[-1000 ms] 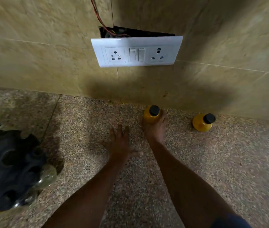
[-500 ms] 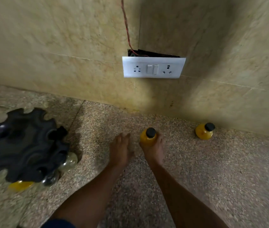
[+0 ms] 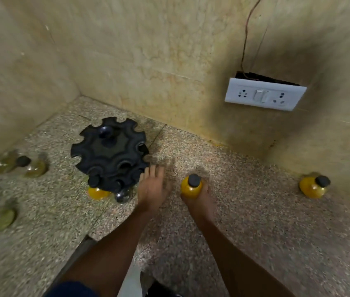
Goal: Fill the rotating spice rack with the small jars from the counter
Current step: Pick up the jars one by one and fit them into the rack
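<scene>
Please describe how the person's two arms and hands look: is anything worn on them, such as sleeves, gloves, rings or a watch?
Both forearms are bare. The left hand and the right hand wear no gloves, and no ring, watch or bracelet shows on either. A dark blue sleeve covers the left arm at the bottom edge of the picture. No sleeve is visible on the right arm in this picture.

No text, label or number can be read

Rack [image 3: 110, 153] in the counter [image 3: 255, 211] corner — jars [image 3: 9, 166] left, one jar [image 3: 313, 186] far right.
</scene>
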